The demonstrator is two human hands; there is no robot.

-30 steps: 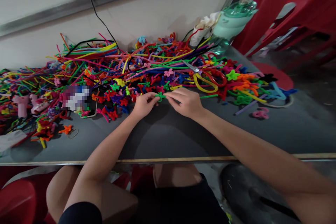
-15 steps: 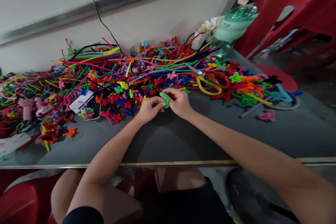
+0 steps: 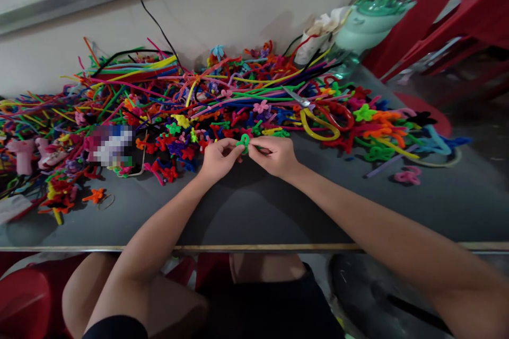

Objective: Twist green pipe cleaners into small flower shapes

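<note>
A green pipe cleaner (image 3: 243, 141), bent into small loops, is pinched between my two hands above the dark table. My left hand (image 3: 221, 159) grips its left side between thumb and fingers. On the other side, my right hand (image 3: 274, 155) holds it with closed fingertips. Just beyond my hands lie many small twisted pipe cleaner shapes, among them a yellow one (image 3: 181, 121) and a pink flower (image 3: 261, 107). Scissors with yellow and red handles (image 3: 320, 126) rest on the pile to the right of my right hand.
Long loose pipe cleaners (image 3: 135, 75) heap along the wall. A light green bottle (image 3: 363, 21) and a paper-filled white cup (image 3: 309, 48) stand at the back right. A pink shape (image 3: 407, 175) and an orange flower (image 3: 94, 195) lie nearer the table's front edge (image 3: 254, 247).
The green pipe cleaner was a curved strand with a free end; now it shows a closed loop on top. Both hands have turned slightly around it, and the camera view has shifted.
</note>
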